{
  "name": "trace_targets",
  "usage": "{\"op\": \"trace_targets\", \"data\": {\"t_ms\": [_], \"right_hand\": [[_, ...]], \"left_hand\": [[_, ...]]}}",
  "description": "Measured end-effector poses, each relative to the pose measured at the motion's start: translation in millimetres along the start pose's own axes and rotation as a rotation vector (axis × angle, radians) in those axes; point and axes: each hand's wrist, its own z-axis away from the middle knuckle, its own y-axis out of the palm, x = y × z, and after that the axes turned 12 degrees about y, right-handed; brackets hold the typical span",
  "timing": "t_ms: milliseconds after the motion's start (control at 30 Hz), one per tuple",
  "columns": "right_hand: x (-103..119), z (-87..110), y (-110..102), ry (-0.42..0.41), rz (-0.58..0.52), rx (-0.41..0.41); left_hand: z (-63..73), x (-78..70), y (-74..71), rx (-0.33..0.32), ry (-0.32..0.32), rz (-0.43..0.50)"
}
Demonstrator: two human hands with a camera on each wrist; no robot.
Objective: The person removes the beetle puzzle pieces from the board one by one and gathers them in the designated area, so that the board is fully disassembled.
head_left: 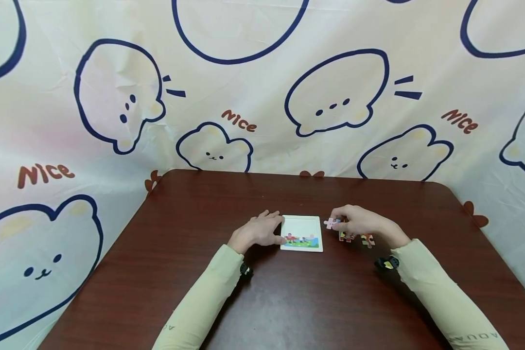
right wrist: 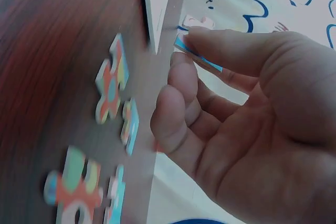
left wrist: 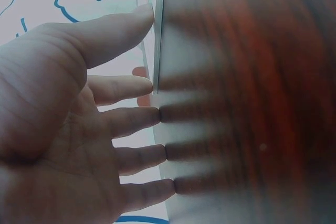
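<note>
Table (head_left: 262, 311): dark brown wood.
My left hand (head_left: 261, 230): fingers spread, touching the left edge of the puzzle tray (head_left: 300, 225).
My right hand (head_left: 359, 220): apart from the left, pinching a puzzle piece (head_left: 330, 223).
Tray: between my hands, coloured picture across its near part.
Loose pieces (head_left: 367, 240): on the table, by my right hand.

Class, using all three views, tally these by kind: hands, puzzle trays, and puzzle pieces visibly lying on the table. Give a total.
Hands: 2
Puzzle tray: 1
Puzzle pieces lying on the table: 4 visible
Total: 7
</note>
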Motion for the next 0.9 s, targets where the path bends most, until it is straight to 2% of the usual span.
{"op": "trace_targets", "data": {"t_ms": [300,900], "right_hand": [[-20,15.6,-10,0.024,0.008,-0.023],[-58,40.6,-26,0.101,-0.025,-0.022]], "left_hand": [[-2.3,1.0,0.5,-0.001,-0.006,-0.028],[-0.9,-1.2,-0.1,0.007,-0.006,0.014]]}}
